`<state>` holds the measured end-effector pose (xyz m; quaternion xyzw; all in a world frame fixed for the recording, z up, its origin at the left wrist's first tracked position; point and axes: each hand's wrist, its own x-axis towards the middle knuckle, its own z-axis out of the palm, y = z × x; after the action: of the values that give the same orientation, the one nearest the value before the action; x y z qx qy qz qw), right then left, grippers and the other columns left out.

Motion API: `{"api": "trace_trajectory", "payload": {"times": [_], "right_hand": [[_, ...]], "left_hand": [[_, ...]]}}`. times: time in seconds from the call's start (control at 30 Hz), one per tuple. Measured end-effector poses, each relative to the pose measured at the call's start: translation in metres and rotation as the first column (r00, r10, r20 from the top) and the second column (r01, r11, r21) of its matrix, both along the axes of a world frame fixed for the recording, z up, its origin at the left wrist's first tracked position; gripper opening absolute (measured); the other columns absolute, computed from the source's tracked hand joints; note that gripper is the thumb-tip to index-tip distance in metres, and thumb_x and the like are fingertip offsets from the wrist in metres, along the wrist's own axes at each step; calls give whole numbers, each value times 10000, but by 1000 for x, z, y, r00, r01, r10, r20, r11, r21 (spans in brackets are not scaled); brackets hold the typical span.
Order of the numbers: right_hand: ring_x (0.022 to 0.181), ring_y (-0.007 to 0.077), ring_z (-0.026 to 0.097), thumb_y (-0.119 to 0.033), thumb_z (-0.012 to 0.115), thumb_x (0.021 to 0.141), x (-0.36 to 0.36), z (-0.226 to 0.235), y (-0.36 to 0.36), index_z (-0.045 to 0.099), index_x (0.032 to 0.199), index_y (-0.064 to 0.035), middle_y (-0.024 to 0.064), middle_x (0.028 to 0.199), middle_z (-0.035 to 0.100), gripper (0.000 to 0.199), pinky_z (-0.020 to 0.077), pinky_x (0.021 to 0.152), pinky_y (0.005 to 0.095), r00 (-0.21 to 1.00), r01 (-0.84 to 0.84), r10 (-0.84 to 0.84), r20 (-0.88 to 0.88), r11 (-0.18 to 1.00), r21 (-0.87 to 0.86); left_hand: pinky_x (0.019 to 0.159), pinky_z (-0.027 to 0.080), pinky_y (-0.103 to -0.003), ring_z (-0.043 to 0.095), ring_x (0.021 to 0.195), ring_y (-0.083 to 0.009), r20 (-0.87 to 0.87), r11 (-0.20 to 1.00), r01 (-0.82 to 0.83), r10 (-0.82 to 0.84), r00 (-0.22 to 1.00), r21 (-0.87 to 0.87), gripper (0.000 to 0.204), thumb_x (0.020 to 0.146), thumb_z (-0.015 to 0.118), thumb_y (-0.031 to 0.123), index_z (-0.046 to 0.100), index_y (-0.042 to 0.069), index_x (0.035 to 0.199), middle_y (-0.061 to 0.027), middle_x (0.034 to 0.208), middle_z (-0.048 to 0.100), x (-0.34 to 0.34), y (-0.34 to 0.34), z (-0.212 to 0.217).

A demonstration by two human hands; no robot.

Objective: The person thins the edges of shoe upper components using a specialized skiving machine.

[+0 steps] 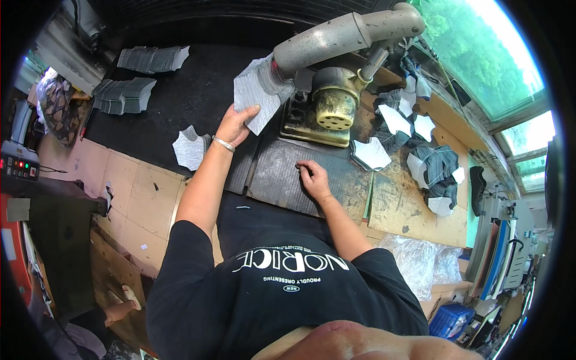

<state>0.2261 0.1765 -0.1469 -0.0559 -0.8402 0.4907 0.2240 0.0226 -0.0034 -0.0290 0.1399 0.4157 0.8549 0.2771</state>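
Observation:
My left hand (235,127) grips a thick stack of light grey cut sheet pieces (255,96), with the thumb lying over the near edge. The stack is tilted up over the black table, right beside a thick metal tube (321,45). My right hand (313,180) rests on a worn black board (273,183), its fingers curled together. A small dark spot shows at its fingertips, too small to name. Beyond that hand stands a grimy yellowish machine (334,105) with a round, holed head. Another stack of grey pieces (191,149) lies near my left forearm.
Two rows of stacked pieces (153,59) (124,96) lie on the black tabletop (180,90) at the far left. More pieces (370,154) and a tied bundle (435,174) sit on the wooden surface at right. Clear plastic (420,264) and a blue basket (451,320) are lower right.

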Motion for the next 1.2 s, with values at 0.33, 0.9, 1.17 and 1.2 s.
{"api": "trace_trajectory", "payload": {"times": [0.33,0.9,1.17,1.2], "right_hand": [[822,285,661,-10,565,817,0,5,-1,640,936,-21,147,883,663,141,515,735,319,1000,1,-1,-3,1000,-5],[817,296,655,-20,567,824,0,3,0,640,925,-22,147,877,660,125,512,732,327,1000,9,-9,-1,1000,4],[810,298,653,-19,564,824,0,6,0,638,926,-22,147,868,659,126,511,727,330,1000,6,-6,-3,1000,9],[811,298,653,-18,564,823,0,6,0,638,925,-23,146,867,659,126,511,727,330,1000,8,-8,-1,1000,6]], "left_hand": [[968,445,-353,579,1081,-200,24,995,74,-75,997,67,545,811,668,35,427,7,1298,-81,1178,581,6,-3,-14],[958,426,-328,570,1069,-189,-274,968,-222,184,944,-117,494,796,696,31,480,-15,1238,-92,1163,588,-23,-4,28],[942,433,-300,577,1046,-171,-331,946,-299,244,911,-126,502,793,707,40,492,-35,1240,-95,1148,598,-25,-14,40],[944,433,-304,578,1044,-173,-310,945,-299,248,918,-129,499,792,709,39,493,-33,1237,-96,1147,599,-25,-13,38]]}}
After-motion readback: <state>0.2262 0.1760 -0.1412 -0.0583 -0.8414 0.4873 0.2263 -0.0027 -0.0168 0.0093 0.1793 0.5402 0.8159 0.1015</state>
